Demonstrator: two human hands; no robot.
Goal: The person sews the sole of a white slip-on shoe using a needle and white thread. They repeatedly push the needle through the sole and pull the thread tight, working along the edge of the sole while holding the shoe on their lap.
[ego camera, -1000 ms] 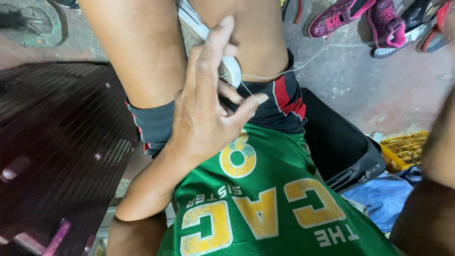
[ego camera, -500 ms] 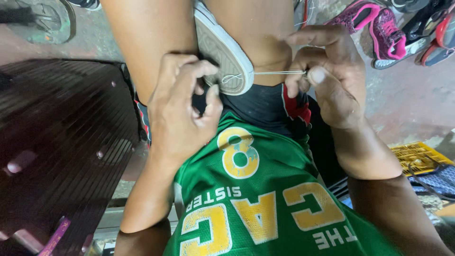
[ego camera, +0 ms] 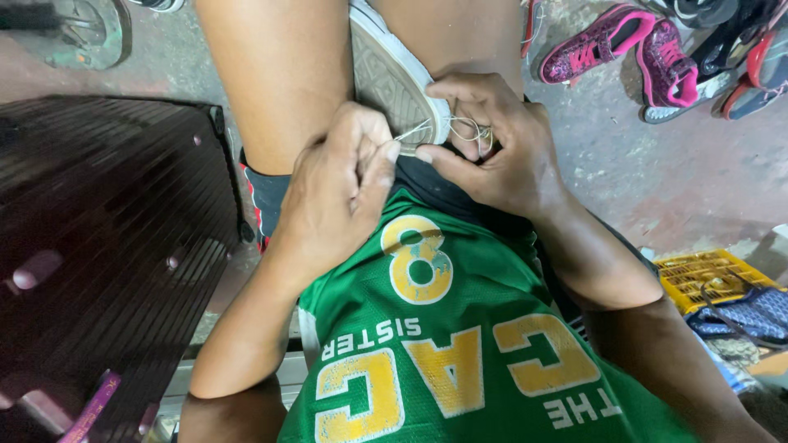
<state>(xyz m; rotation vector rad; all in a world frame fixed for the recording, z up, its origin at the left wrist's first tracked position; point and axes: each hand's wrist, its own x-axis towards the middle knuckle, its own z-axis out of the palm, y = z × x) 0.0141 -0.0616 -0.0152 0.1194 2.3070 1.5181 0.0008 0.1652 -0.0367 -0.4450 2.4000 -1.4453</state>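
A grey-soled shoe with a white rim (ego camera: 392, 78) is wedged sole-up between my knees, above my green jersey. My left hand (ego camera: 341, 184) is closed at the shoe's heel end, its fingertips pinching a thin needle-like tool (ego camera: 413, 131) that points at the sole's edge. My right hand (ego camera: 492, 148) sits close beside it on the right, fingers curled around a loose loop of pale thread (ego camera: 469, 127) at the same spot. The two hands almost touch.
A dark slatted bench (ego camera: 107, 246) fills the left side. Pink sneakers (ego camera: 632, 53) and other shoes lie on the concrete floor at the upper right. A yellow crate (ego camera: 706, 275) and blue cloth (ego camera: 751, 316) sit at the right edge.
My left hand went from open and raised to closed at the shoe's heel. My right hand came in from the right, first pulling the thread taut, and now bunches it next to the left.
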